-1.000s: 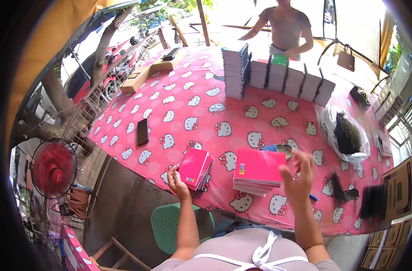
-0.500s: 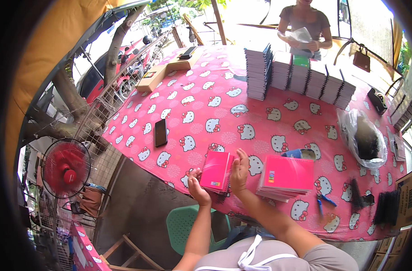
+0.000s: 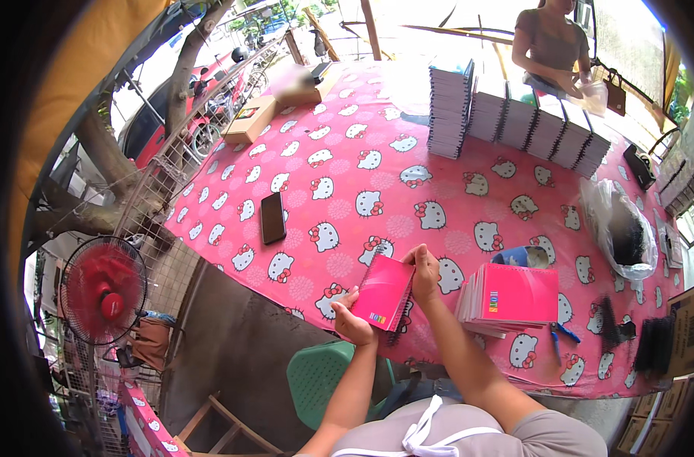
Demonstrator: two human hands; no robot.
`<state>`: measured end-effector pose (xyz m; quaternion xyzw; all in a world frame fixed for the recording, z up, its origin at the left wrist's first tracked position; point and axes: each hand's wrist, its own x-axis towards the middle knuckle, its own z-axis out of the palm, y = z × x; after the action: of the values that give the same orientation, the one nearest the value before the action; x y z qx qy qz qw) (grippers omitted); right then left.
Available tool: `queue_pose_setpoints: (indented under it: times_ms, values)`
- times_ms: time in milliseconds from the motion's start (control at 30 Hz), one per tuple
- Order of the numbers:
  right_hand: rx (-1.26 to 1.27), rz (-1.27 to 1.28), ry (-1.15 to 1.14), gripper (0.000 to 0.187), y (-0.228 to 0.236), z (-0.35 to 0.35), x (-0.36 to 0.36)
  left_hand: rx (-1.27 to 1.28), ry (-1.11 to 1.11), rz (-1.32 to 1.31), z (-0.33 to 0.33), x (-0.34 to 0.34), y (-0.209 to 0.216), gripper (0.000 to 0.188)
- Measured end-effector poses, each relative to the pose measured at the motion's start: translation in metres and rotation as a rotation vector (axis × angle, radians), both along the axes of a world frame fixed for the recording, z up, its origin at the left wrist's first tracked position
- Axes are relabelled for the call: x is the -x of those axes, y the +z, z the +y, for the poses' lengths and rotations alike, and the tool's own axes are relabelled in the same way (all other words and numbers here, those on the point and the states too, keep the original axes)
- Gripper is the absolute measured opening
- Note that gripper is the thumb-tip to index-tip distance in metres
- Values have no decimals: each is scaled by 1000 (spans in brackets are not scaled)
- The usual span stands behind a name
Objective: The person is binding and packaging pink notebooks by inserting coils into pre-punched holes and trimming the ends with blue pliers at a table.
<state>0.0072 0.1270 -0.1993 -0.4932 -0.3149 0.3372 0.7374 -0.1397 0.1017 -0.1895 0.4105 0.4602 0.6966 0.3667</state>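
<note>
My left hand (image 3: 354, 324) is cupped at the lower left corner of a small pile of pink spiral notebooks (image 3: 385, 288); whether it truly grips them or only steadies them, I cannot tell. My right hand (image 3: 425, 273) has its fingers bent against the upper right edge, and how firmly they pinch is hidden too. The pile sits between my hands, tilted a little, close to the near edge of the pink tablecloth (image 3: 339, 228). Black coils show on both sides of it, so I judge that a careless push could make the lower ones catch on each other and bend, or skew the pile toward the edge and off.

Just beyond my right forearm stands a taller stack of pink-covered pads (image 3: 523, 293), its layers uneven on the left; a brush of my arm could fan them out. A blue pouch (image 3: 512, 257) lies behind that stack. The blue-handled pliers (image 3: 558, 343) rest splayed near the table edge, where an elbow might knock them down. Further right are loose black coils (image 3: 612, 327), which could tangle if dragged. A phone (image 3: 273, 218) lies to my left. Across the table, a person (image 3: 552, 49) stands behind tall stacks of bound notebooks (image 3: 447, 114).
</note>
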Motion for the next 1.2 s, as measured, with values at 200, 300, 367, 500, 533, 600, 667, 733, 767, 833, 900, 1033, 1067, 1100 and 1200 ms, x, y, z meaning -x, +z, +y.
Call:
queue_pose_setpoints:
  times_ms: [200, 300, 367, 500, 533, 600, 667, 733, 767, 833, 900, 1033, 1067, 1100, 1200]
  values:
    - [-245, -805, -463, 20, 91, -54, 23, 1, -25, 84, -2, 22, -1, 52]
    - [-548, -989, 170, 24, 188, -137, -6, -90, 53, 93, -3, 33, 29, 46]
    - [-366, -965, -61, 27, 197, -167, -56, -130, 14, 27, -4, 22, 51, 39]
    - [382, -976, -600, 40, 199, -200, -126, -25, -127, -206, -27, 28, 72, 40]
    - [460, -943, -666, 39, 181, -201, -136, 0, -175, -258, -33, 11, 95, 37]
    - [639, -814, -519, 42, 159, -200, -149, 58, -235, -323, -54, -11, 148, 31]
    - [673, -688, -325, 50, 152, -203, -155, 54, -312, -281, -59, -36, 179, 32]
    - [546, -650, -348, 55, 153, -208, -154, -26, -422, -173, -58, -60, 202, 37]
    - [554, -568, -320, 56, 157, -212, -159, -104, -534, -109, -58, -70, 204, 40]
    - [554, -406, -235, 58, 165, -212, -167, -263, -727, 36, -57, -92, 201, 46]
    - [457, -515, -438, 56, 146, -208, -161, -283, -918, 158, -58, -109, 182, 55]
    - [587, -539, -52, 55, 156, -214, -175, -123, -1040, 208, -47, -120, 132, 74]
    - [479, -559, -148, 45, 163, -217, -169, -725, -932, 483, -41, -122, 125, 78]
    - [393, -490, -139, 41, 176, -222, -164, -610, -900, 445, -56, -123, 139, 78]
    - [139, -389, -117, 31, 205, -232, -150, -377, -810, 399, -102, -134, 190, 72]
